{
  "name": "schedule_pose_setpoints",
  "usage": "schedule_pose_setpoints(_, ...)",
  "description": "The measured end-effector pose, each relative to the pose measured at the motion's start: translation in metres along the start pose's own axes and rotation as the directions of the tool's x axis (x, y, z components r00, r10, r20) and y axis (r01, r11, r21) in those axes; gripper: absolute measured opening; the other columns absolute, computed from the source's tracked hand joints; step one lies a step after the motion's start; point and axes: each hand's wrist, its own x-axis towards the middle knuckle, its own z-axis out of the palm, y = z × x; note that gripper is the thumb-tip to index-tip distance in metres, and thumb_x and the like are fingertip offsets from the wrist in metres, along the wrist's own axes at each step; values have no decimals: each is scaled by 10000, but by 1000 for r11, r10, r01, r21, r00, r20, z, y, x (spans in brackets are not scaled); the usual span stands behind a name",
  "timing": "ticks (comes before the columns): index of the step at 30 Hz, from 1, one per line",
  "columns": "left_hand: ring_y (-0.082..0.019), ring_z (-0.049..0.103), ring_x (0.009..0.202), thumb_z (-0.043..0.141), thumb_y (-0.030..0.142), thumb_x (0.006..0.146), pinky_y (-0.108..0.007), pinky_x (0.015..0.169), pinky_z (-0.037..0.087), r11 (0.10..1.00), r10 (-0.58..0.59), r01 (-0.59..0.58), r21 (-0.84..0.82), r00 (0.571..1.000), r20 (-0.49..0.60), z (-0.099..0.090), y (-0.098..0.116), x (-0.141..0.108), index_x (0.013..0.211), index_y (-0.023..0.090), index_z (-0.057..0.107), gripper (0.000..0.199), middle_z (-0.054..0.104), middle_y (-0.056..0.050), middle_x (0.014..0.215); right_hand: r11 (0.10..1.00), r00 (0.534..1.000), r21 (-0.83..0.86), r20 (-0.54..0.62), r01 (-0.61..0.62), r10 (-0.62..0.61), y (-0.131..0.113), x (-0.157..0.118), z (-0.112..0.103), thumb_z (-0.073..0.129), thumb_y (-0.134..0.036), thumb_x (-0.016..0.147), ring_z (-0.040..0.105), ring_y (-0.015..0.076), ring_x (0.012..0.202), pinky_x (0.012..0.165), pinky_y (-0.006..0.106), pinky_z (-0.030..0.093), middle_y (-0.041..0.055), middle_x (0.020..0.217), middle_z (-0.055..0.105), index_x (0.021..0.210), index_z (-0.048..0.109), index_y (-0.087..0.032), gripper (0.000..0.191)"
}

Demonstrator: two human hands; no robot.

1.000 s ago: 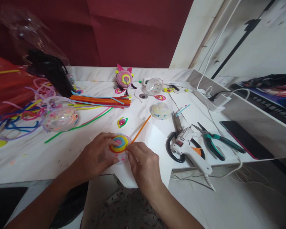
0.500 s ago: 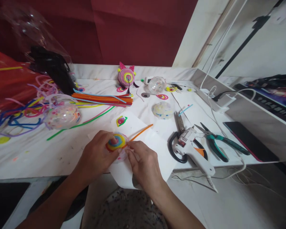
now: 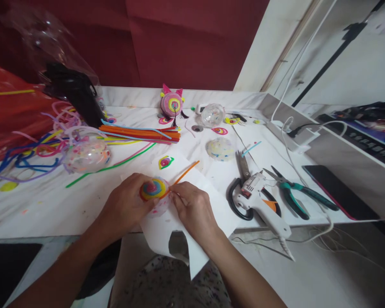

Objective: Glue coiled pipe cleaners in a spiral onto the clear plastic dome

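Observation:
My left hand [image 3: 128, 199] grips a clear, confetti-dotted plastic ball [image 3: 162, 208] with its thumb and fingers. On the ball's upper side sits a coiled disc [image 3: 157, 187] with pink, blue, yellow and orange rings. Pinched in my right hand [image 3: 191, 205] is an orange pipe cleaner [image 3: 188, 172]. One stretch of it lies along the disc's outer edge, and its free end points up and right. Beneath both hands is a white paper sheet [image 3: 216, 201] with a hole near its front edge.
To the right lie a white glue gun [image 3: 261, 205], scissors [image 3: 243, 164], pliers [image 3: 295, 188] and a phone [image 3: 338, 190]. A bundle of orange pipe cleaners [image 3: 141, 133] and another dotted ball [image 3: 88, 155] are at left. A pink eared ball [image 3: 172, 104] stands behind.
The orange pipe cleaner's free end has become shorter and swung slightly left. The ball and disc have tilted a little in my left hand. The paper's front edge has shifted, showing its hole.

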Motion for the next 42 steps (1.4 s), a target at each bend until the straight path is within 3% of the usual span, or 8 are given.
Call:
schedule_pose_setpoints(5,-317,711,1092,601,393,843,-503,1014,574,995,80,-80,59,997,3,-3,1,0,1078,257,726,299,791,-71,1113,999,999,8,26,-39,39,1,0,2,573,-84,959,807,234,906,803,341,659,110,1012,838,1120,807,-173,298)
schedule_pose_setpoints(14,-314,687,1021,612,311,767,-476,928,561,987,100,-95,133,995,-30,7,-6,3,1003,266,677,249,748,-71,1048,999,1000,-48,-6,-23,23,-1,-11,-11,576,-107,995,795,235,896,803,358,661,94,995,832,1077,802,-209,262)
schedule_pose_setpoints(18,-324,662,993,591,319,773,-486,889,530,974,115,-109,198,993,-19,7,-10,4,982,263,642,222,711,-73,1021,997,998,-63,-50,34,-37,-12,-21,-31,566,-93,1025,794,244,918,804,363,669,109,1019,829,1115,777,-171,242)
schedule_pose_setpoints(22,-330,627,960,586,340,788,-494,868,514,955,180,-175,240,984,-1,1,-14,8,947,263,591,177,670,-62,993,983,987,-184,-150,24,-52,-16,-38,-68,598,-66,1017,784,223,922,817,341,660,104,1022,815,1132,749,-171,217)
schedule_pose_setpoints(26,-347,609,977,579,399,780,-517,889,501,930,269,-253,268,963,-25,3,-27,15,947,294,523,204,619,-41,988,894,967,-443,-250,-69,-49,-1,-59,-105,611,-58,1016,758,236,939,843,377,639,103,1026,794,1141,725,-186,212)
schedule_pose_setpoints(31,-347,576,901,551,404,757,-492,793,471,950,283,-256,178,948,-148,12,-41,19,931,345,512,187,581,-32,936,743,978,-643,-193,-187,79,25,-77,-137,606,-133,1012,701,314,1021,886,497,621,157,1148,757,1160,713,-187,191)
schedule_pose_setpoints(34,-327,569,879,583,427,719,-444,718,443,960,241,-220,171,964,-114,11,-44,20,921,341,517,229,570,-18,931,694,974,-684,-146,-226,173,32,-82,-144,602,-119,975,683,328,1015,872,501,615,175,1198,740,1201,701,-178,254)
schedule_pose_setpoints(42,-303,604,868,649,422,756,-438,706,495,939,273,-286,192,958,90,-4,-37,30,889,305,556,200,601,-29,954,597,979,-785,-55,-165,198,39,-73,-136,524,-5,864,627,392,1253,953,530,543,181,1290,746,1337,631,-165,510)
